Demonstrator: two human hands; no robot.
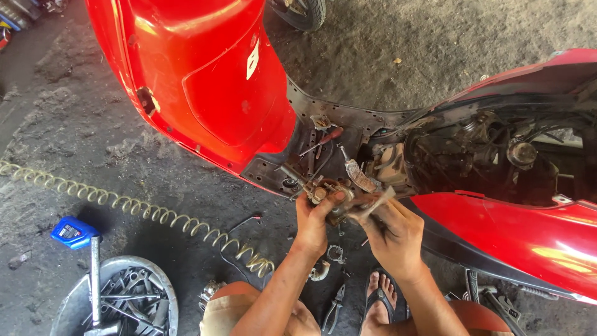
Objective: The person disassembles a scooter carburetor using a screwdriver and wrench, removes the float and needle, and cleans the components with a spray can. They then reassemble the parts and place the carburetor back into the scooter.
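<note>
Left hand (314, 218) clamped around a grimy metal carburetor (328, 191), thumb pressed on top; right hand (392, 230) closed on a thin tool (373, 204) whose tip meets the carburetor's side, the part held in the air just in front of the stripped floorboard (323, 149) of a red scooter (211, 81). On the floorboard lie a red-handled screwdriver (323, 140) and a loose metal piece (357, 174), with the exposed engine (472, 149) to the right. On the dirt floor below: pliers (336, 305), a hose clamp (336, 253), a coiled air hose (137, 208), a blue oil bottle (73, 232), and a round pan of tools (118, 298).
</note>
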